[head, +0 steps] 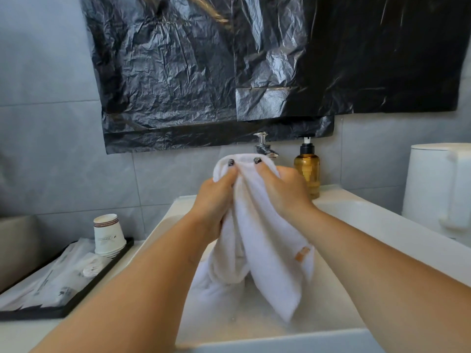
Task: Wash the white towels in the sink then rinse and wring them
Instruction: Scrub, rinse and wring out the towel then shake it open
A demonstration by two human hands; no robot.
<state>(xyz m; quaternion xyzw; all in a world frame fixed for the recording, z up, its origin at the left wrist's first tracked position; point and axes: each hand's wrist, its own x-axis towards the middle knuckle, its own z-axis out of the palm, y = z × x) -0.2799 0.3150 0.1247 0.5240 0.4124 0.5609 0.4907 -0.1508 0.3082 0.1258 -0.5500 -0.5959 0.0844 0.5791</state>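
A white towel (265, 248) with a small tan label hangs above the white sink (339, 250), its lower folds reaching down into the basin. My left hand (215, 197) grips the towel's upper part from the left, thumb on top. My right hand (283, 189) grips it from the right, thumb pressed beside the left one. The two hands bunch the cloth together just in front of the chrome tap (263, 146), which they partly hide. More white cloth (206, 289) lies low in the basin on the left.
An amber pump bottle (308, 171) stands right of the tap. A black tray (76, 296) with stacked paper cups (108, 235) and wrapped items sits on the left counter. A white kettle (441, 189) is at the right. Black plastic sheeting (229, 72) covers the wall above.
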